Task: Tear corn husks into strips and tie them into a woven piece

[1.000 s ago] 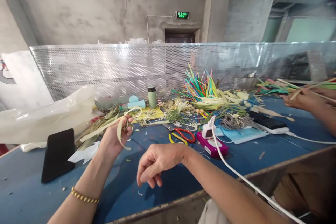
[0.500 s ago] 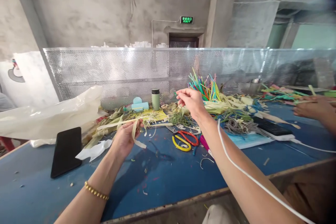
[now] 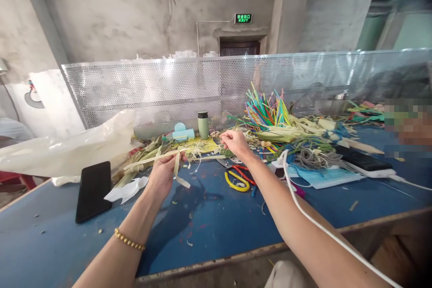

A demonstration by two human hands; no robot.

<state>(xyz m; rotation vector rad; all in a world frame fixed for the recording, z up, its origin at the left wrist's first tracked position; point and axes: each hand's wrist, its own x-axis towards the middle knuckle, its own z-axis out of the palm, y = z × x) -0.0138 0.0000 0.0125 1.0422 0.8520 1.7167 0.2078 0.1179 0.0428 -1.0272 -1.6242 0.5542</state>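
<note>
My left hand (image 3: 164,174) is closed around a pale, flat plant-fibre strip (image 3: 145,161). One end points left past the knuckles, and a loop (image 3: 178,172) hangs below the fingers. To its right, my right hand (image 3: 235,143) is raised with thumb and fingers pinched together; whatever lies between them is too fine to make out. Below the right wrist lie scissors (image 3: 237,183) with a yellow and a red handle. Frayed pale fibres (image 3: 199,147) are spread on the table between and behind both hands.
A black phone (image 3: 93,191) and a white scrap (image 3: 126,190) lie left. Behind stand a green bottle (image 3: 203,126), colourful stems (image 3: 266,110) and a perforated metal screen (image 3: 168,90). A white cable (image 3: 317,225) crosses my right forearm. Another person's blurred hand (image 3: 415,130) is far right.
My right hand has moved left and slightly down, closer to my left hand. The left hand keeps its hold on the strip. The view has shifted a little.
</note>
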